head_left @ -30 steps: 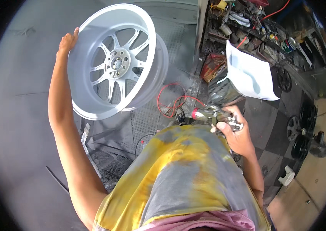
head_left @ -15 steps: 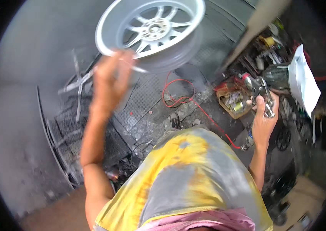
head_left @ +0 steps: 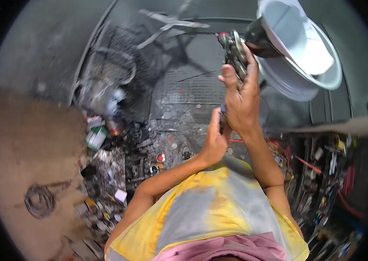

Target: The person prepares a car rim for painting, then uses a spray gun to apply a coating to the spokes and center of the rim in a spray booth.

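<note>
My right hand (head_left: 245, 104) is wrapped round the handle of a metal spray gun (head_left: 235, 54), held out in front of me with its red-tipped end pointing away. A dark cup (head_left: 260, 39) sits to the right of the gun, with a large pale sheet or collar (head_left: 286, 26) beside it. Just below, my left hand (head_left: 215, 140) closes round the hose fitting (head_left: 223, 109) at the handle's lower end; its blue part shows, the rest is hidden by fingers. Behind the cup, at upper right, is a silver wheel rim (head_left: 328, 80), partly covered.
A cross-shaped metal stand (head_left: 171, 22) is at the far side. Cans and clutter (head_left: 106, 213) crowd the lower left, near a coiled cable (head_left: 39, 201). Tools and bottles (head_left: 318, 174) fill the right side. A red hose (head_left: 236, 140) runs behind my forearms.
My left hand has come away from beside the wheel rim to the spray gun's handle end. The gun has moved leftward and farther out in my right hand. The view has turned left.
</note>
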### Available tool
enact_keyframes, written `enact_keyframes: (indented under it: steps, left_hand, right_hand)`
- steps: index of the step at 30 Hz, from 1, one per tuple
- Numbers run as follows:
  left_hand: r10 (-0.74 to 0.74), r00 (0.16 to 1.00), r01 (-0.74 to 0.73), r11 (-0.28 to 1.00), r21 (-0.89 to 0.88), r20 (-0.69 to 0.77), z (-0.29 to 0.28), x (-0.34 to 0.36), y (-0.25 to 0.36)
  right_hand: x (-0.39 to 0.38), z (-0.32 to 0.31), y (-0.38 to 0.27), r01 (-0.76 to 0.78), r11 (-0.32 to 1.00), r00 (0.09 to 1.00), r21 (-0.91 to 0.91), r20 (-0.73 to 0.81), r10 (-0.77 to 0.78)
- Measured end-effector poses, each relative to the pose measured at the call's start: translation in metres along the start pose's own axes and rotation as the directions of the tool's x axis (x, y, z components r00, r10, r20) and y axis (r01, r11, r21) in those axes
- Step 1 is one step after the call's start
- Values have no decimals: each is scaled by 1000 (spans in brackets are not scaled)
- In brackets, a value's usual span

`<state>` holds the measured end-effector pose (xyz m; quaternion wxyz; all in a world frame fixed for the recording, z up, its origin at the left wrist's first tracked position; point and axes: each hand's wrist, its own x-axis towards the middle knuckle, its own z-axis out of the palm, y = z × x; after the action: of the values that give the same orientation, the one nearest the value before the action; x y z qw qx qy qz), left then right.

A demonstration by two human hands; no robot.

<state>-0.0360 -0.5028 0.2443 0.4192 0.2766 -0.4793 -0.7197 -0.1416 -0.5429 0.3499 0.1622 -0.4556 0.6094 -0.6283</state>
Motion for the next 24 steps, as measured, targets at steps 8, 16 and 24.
enact_keyframes:
  steps: [8, 16, 24]
  left_hand:
    - [277, 840, 24, 841, 540, -468, -273, 22, 64]
    - [198, 737, 307, 754, 581, -646, -513, 33, 100]
    - [-33, 645, 438, 834, 334, -763, -571, 50, 114]
  right_hand:
    - [-82, 55, 11, 202, 950, 718, -238, 696, 22]
    - [-288, -86, 145, -9, 698, 48, -716, 697, 716]
    - [-318, -66, 106, -393, 661, 166, -640, 657, 735]
